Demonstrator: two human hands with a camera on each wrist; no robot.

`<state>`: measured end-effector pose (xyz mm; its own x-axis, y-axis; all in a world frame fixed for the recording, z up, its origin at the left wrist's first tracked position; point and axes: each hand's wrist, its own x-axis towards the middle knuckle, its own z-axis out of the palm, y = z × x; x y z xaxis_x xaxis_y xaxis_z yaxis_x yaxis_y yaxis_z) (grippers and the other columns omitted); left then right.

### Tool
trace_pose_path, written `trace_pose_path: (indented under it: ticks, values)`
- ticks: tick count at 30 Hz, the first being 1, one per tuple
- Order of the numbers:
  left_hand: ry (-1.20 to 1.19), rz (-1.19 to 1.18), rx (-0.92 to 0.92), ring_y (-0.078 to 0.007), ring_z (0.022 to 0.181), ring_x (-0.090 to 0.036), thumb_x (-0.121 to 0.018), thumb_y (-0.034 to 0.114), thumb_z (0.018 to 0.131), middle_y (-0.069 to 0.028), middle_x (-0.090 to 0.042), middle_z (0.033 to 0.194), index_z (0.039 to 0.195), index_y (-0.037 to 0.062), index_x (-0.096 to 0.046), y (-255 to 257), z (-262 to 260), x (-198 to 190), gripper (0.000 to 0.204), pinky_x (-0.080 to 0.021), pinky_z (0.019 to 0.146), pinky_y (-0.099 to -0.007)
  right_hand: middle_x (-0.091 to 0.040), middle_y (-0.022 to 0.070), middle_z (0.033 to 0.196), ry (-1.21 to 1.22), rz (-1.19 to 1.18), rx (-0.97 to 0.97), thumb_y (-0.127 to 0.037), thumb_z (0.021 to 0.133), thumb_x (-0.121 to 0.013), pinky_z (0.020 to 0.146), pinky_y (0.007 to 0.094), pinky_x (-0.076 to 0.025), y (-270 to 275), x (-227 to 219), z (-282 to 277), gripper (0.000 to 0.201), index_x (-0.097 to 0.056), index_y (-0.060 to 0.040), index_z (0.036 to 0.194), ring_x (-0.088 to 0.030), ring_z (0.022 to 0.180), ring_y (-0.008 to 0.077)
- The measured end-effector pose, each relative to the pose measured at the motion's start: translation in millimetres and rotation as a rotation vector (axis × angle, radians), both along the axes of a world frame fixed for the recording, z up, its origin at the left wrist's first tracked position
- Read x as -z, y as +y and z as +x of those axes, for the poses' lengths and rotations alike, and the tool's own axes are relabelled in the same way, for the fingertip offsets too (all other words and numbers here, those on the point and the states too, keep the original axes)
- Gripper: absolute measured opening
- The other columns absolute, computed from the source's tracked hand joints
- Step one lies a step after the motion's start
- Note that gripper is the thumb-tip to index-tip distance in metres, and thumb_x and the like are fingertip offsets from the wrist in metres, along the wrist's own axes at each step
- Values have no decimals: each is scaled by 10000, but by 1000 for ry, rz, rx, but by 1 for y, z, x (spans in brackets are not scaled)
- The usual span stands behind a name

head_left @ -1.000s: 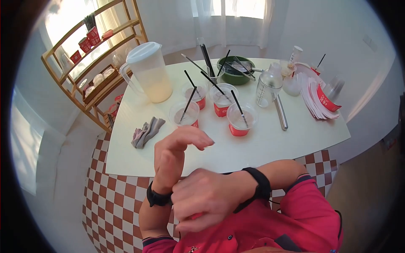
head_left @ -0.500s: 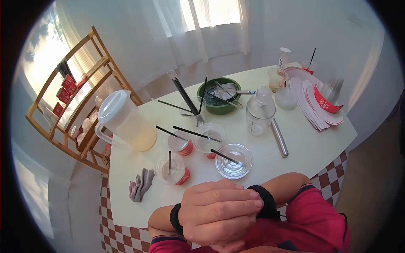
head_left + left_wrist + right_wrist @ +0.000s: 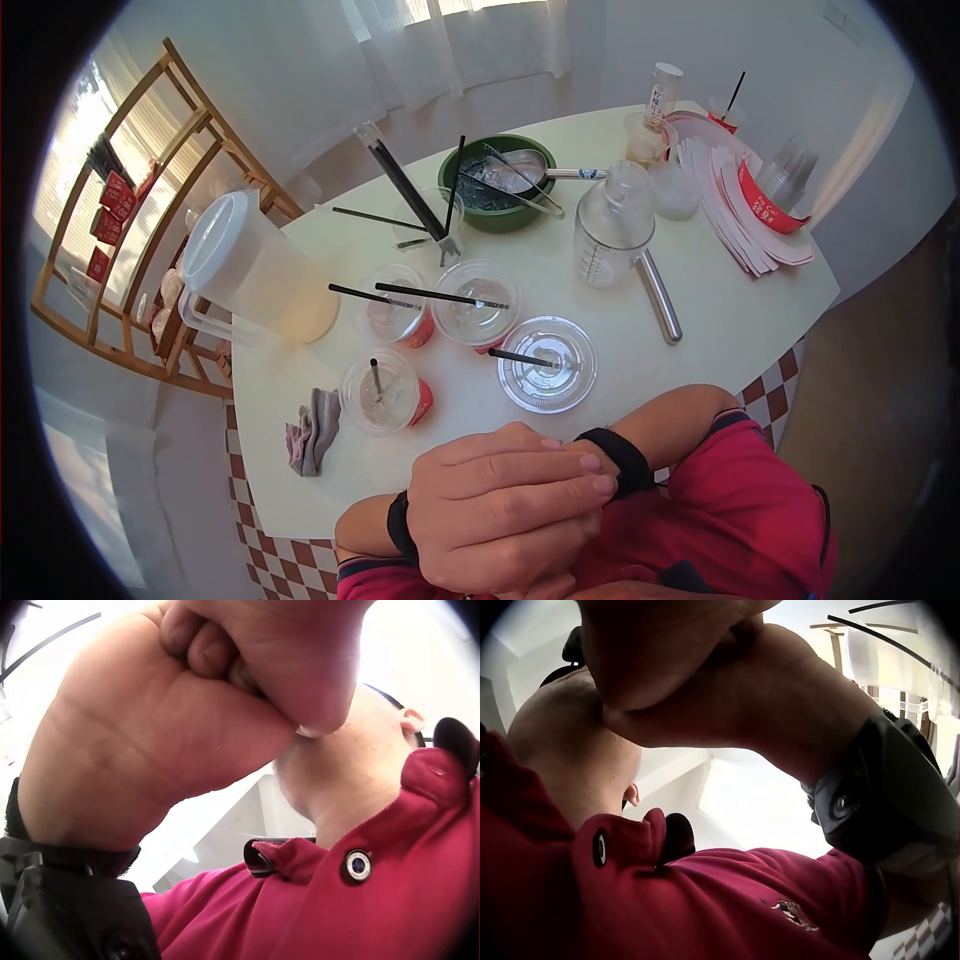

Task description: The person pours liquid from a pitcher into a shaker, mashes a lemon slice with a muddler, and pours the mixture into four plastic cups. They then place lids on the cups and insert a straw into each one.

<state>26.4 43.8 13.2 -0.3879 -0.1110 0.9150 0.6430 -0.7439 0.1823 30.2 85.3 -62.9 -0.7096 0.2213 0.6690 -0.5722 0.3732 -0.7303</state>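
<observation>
My left hand (image 3: pixel 510 510) lies over the right hand close to my chest, its long fingers fairly straight and side by side. In the left wrist view the right hand (image 3: pixel 127 742) is underneath, with curled fingertips tucked between the two palms. The left hand hides most of it in the head view. Neither hand shows any object in it. Just beyond them on the white table (image 3: pixel 460 410) stand a lidded clear cup (image 3: pixel 380 393) with a red sleeve and another lidded cup (image 3: pixel 547 380). Black straws stick up from both.
Two more strawed cups stand behind. A pitcher (image 3: pixel 265 275) and a grey cloth (image 3: pixel 318 430) are left. Farther back are a green bowl (image 3: pixel 497 217) and a straw holder (image 3: pixel 452 240). A shaker (image 3: pixel 612 240), metal rod (image 3: pixel 660 300) and paper sleeves (image 3: pixel 722 210) are right.
The right hand was above the raised left hand; by half a second ago the left hand had come down over it. The head view has also shifted and tilted. The hands then stay together.
</observation>
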Motion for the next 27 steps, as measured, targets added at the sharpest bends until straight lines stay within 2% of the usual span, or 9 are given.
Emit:
trace_pose_path:
  ticks: [5, 7, 9, 10, 12, 14, 20, 27]
  values:
    - [-38, 31, -52, -198, 402, -574, -575, 399, 948, -127, -598, 513, 589, 50, -518, 2, 3, 5, 504, -422, 350, -290, -662, 57, 937, -7, -3, 6, -199, 926, -705, 763, 311, -502, 1, 0, 0, 186, -659, -43, 1018, -640, 851, 181]
    - [316, -181, 160, -238, 566, -653, -634, 306, 916, -123, -660, 685, 743, -22, -617, -18, -34, -8, 371, -510, 475, -327, -661, 58, 940, -8, -8, 12, -198, 925, -706, 763, 310, -502, 2, -1, 0, 191, -657, -43, 1025, -639, 851, 179]
    - [457, -295, 247, -256, 692, -696, -655, 260, 914, -118, -691, 802, 853, -53, -665, -26, -45, -13, 319, -561, 586, -350, -661, 58, 944, -8, -9, 16, -197, 925, -707, 763, 309, -501, 3, -2, 0, 196, -655, -42, 1033, -638, 851, 178]
    - [419, -303, 225, -254, 735, -700, -646, 261, 928, -116, -691, 833, 885, -48, -664, -27, -41, -12, 313, -567, 634, -356, -661, 58, 946, -9, -11, 19, -197, 924, -708, 763, 308, -501, 4, -2, 0, 199, -654, -41, 1037, -638, 851, 177]
    - [250, -220, 151, -240, 661, -664, -616, 299, 939, -122, -666, 756, 813, -14, -620, -19, -26, -6, 338, -530, 580, -342, -660, 58, 949, -10, -12, 25, -196, 924, -709, 762, 307, -500, 5, -2, 0, 205, -652, -40, 1044, -637, 851, 176]
    - [-10, -37, 41, -216, 425, -583, -574, 371, 933, -139, -616, 542, 601, 45, -536, -2, -4, 4, 467, -442, 375, -304, -660, 59, 952, -7, -13, 24, -196, 923, -710, 762, 306, -500, 5, -2, 0, 211, -650, -40, 1052, -636, 851, 174]
    - [34, -75, 54, -245, 449, -604, -594, 327, 889, -150, -627, 565, 619, 25, -567, -4, -9, 0, 406, -483, 417, -318, -659, 59, 963, -6, -12, 30, -194, 922, -712, 761, 302, -498, 6, -2, 1, 229, -644, -37, 1075, -634, 852, 170]
    - [32, -29, 68, -251, 464, -619, -591, 295, 870, -156, -634, 578, 615, 23, -563, 0, -9, 0, 374, -472, 386, -322, -657, 60, 974, -8, -11, 41, -191, 920, -716, 761, 298, -496, 8, -2, 1, 253, -637, -34, 1102, -631, 852, 165]
